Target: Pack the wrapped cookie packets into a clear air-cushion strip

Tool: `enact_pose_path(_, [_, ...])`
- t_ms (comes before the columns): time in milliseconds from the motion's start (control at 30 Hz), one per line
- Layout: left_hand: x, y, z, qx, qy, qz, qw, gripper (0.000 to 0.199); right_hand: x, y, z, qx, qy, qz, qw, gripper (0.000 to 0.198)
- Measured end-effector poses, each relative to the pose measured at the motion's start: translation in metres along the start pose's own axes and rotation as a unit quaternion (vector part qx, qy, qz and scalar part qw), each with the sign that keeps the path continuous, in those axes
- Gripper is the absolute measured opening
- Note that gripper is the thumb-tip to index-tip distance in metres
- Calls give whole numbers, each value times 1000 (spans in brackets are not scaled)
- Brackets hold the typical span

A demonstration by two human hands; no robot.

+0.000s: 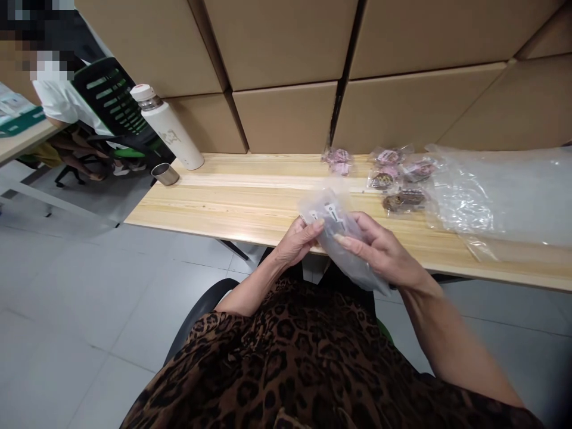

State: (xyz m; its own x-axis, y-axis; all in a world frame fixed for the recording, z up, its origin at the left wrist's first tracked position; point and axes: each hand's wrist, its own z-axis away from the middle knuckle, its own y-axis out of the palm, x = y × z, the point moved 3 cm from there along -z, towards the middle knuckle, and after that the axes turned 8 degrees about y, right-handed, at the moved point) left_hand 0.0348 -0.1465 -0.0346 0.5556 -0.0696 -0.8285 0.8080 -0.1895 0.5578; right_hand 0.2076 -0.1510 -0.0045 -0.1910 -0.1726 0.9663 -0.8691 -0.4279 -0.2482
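Above the table's front edge, both my hands grip a translucent plastic bag (353,262) with small white printed labels near its upper end. My left hand (297,241) pinches its left side, thumb on top. My right hand (379,247) holds the other side, with the thumb across the front and the fingers behind. The bag's top end is blurred, and I cannot make out what is inside. Just beyond lie several small clear-wrapped packets, among them a pink one (338,159) and a brown one (404,201).
Large clear plastic sheeting (513,196) covers the right of the wooden table (214,205). A white bottle (172,131) and a metal cup (165,174) stand at the left end. Stacked cardboard boxes (286,119) line the back. A person sits by a green-black chair (109,95) far left.
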Motion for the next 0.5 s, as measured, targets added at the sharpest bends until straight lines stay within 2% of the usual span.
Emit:
enact_pose_path(67, [1,3,-1,-3,-13,1,1000,65,-3,-5,-6,-20,36,-75,996,38])
enact_pose_path(167, [2,7,-3,-39,13,11,999,54,-10,-7,-13,-83,41,-121,988,38])
enact_pose_path(300, [3,9,-7,-86,40,9,995,50,-20,-9,-14,-175,24,-56,983,41])
enact_pose_path(367, [1,9,-10,-107,52,6,993,50,-22,-14,-12,-227,1,4,974,51])
enact_pose_path(433, [-2,9,-12,-125,65,8,990,51,-22,-18,-12,-227,-12,37,973,75])
enact_pose_path(500, [-8,10,-14,-136,86,12,987,50,-22,-18,-14,-148,16,17,989,93])
